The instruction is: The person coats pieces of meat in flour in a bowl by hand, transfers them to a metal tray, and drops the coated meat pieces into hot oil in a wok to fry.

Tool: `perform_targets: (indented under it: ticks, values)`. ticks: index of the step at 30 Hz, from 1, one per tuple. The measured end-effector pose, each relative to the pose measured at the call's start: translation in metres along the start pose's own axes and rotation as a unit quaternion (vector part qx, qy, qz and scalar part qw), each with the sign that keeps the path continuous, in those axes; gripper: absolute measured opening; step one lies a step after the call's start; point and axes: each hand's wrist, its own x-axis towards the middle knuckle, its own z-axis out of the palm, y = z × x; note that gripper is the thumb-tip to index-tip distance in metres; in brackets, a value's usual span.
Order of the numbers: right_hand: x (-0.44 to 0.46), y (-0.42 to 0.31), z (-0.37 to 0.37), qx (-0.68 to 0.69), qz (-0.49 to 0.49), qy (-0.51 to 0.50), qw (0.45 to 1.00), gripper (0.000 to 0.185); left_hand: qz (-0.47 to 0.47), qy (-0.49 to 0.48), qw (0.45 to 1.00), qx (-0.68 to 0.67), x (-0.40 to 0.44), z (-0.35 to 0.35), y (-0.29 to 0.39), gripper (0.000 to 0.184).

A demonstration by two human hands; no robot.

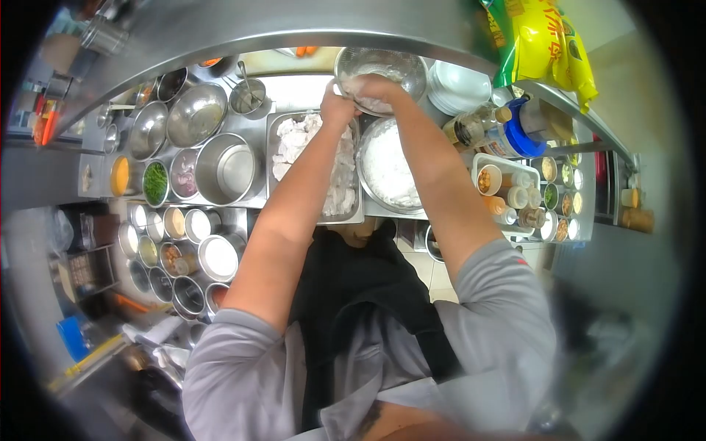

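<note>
My left hand (338,107) is closed at the near left rim of a round metal bowl (406,62). The bowl has white powder on its inside and stands tilted toward me. Inside it, my right hand (373,89) is curled, with white-dusted fingers; what they hold is hidden. Below my left forearm lies a rectangular steel tray (353,218) of white-coated pieces (294,143). Between my forearms sits a wide bowl (362,167) filled with white powder (390,162).
Steel bowls (197,114) and a deep pot (226,169) stand on the left, above several ingredient containers (219,257). To the right are stacked white bowls (460,84), jars and a white bin of bottles (507,165). A metal shelf (294,29) with a yellow-green bag (548,48) overhangs the counter.
</note>
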Motion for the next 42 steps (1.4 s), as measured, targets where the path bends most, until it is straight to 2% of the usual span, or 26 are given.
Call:
perform_targets:
  ticks: [1,2,4,5,7,8,10,11,13,14,15,16,17,19,20,21,22,23,25,27,29,32,36,39,41,42]
  values:
    - [-0.016,-0.013,-0.003,0.135,0.033,0.022,0.990,0.037,0.002,-0.002,1.000,0.000,-0.001,-0.001,0.003,0.059]
    - [-0.013,-0.004,-0.005,0.134,0.034,0.026,0.990,0.037,-0.006,-0.026,1.000,-0.013,-0.001,-0.003,0.007,0.063]
    - [-0.001,0.023,-0.007,0.373,-0.001,0.017,0.928,0.040,-0.016,-0.052,0.998,-0.026,-0.004,-0.003,0.010,0.067]
    - [0.005,0.034,-0.011,0.373,0.000,0.019,0.928,0.040,-0.017,-0.060,0.997,-0.041,-0.006,-0.003,0.010,0.064]
    - [0.011,0.045,-0.020,0.505,-0.039,-0.054,0.861,0.047,-0.018,-0.068,0.996,-0.057,-0.010,-0.008,0.011,0.062]
    - [0.015,0.049,-0.026,0.506,-0.039,-0.052,0.860,0.047,-0.024,-0.083,0.995,-0.054,-0.013,-0.011,0.012,0.060]
    - [0.015,0.056,-0.039,0.548,-0.156,-0.086,0.818,0.045,-0.031,-0.103,0.993,-0.051,-0.022,-0.015,0.009,0.058]
    - [0.011,0.061,-0.046,0.548,-0.155,-0.081,0.818,0.045,-0.020,-0.093,0.995,-0.031,-0.027,-0.017,0.007,0.055]
    - [-0.010,0.058,-0.060,0.486,-0.156,-0.063,0.858,0.046,-0.012,-0.087,0.996,-0.012,-0.039,-0.023,0.000,0.052]
    - [-0.057,0.024,-0.062,0.445,-0.157,-0.043,0.881,0.048,0.009,-0.097,0.995,0.013,-0.046,-0.027,-0.006,0.048]
    - [-0.070,0.029,-0.063,0.449,-0.150,-0.038,0.880,0.048,0.027,-0.108,0.993,0.038,-0.058,-0.030,-0.014,0.045]
    - [-0.081,0.035,-0.068,0.424,-0.155,-0.083,0.888,0.049,0.038,-0.092,0.993,0.069,-0.075,-0.033,-0.015,0.038]
    - [-0.092,0.042,-0.071,0.398,-0.159,-0.128,0.894,0.051,0.035,-0.098,0.992,0.069,-0.092,-0.036,-0.014,0.038]
    - [-0.119,0.050,-0.058,0.380,-0.122,-0.153,0.904,0.054,0.061,-0.106,0.984,0.132,-0.123,-0.043,-0.020,0.034]
    - [-0.131,0.051,-0.049,0.196,-0.112,-0.122,0.966,0.054,0.049,-0.112,0.983,0.137,-0.134,-0.045,-0.026,0.034]
    - [-0.144,0.053,-0.039,0.004,-0.097,-0.088,0.991,0.054,0.048,-0.115,0.983,0.137,-0.139,-0.045,-0.035,0.034]
    - [-0.155,0.060,-0.029,-0.162,-0.134,-0.045,0.977,0.055,0.069,-0.113,0.980,0.149,-0.145,-0.046,-0.046,0.035]
    - [-0.162,0.064,-0.017,-0.160,-0.130,-0.045,0.977,0.055,0.091,-0.111,0.977,0.160,-0.149,-0.046,-0.057,0.035]
    - [-0.168,0.065,0.008,-0.260,-0.036,-0.068,0.963,0.062,0.107,-0.113,0.973,0.172,-0.159,-0.042,-0.062,0.039]
    - [-0.174,0.064,0.021,-0.253,0.000,-0.085,0.964,0.064,0.037,-0.110,0.987,0.107,-0.169,-0.038,-0.057,0.046]
    - [-0.181,0.069,0.029,-0.249,-0.026,0.032,0.968,0.062,0.032,-0.116,0.986,0.115,-0.171,-0.037,-0.052,0.048]
    - [-0.186,0.070,0.035,-0.305,-0.032,0.060,0.950,0.064,0.024,-0.124,0.984,0.122,-0.171,-0.036,-0.050,0.050]
    - [-0.192,0.075,0.030,-0.275,-0.057,-0.015,0.960,0.072,0.012,-0.129,0.986,0.102,-0.168,-0.036,-0.051,0.050]
    - [-0.214,0.067,0.024,-0.266,-0.010,0.005,0.964,0.081,0.019,-0.134,0.988,0.079,-0.163,-0.036,-0.059,0.050]
    - [-0.216,0.081,0.032,-0.298,0.051,-0.016,0.953,0.089,0.012,-0.137,0.988,0.066,-0.161,-0.034,-0.064,0.050]
    - [-0.221,0.074,0.038,-0.316,0.108,-0.050,0.941,0.085,0.003,-0.136,0.989,0.057,-0.161,-0.035,-0.066,0.050]
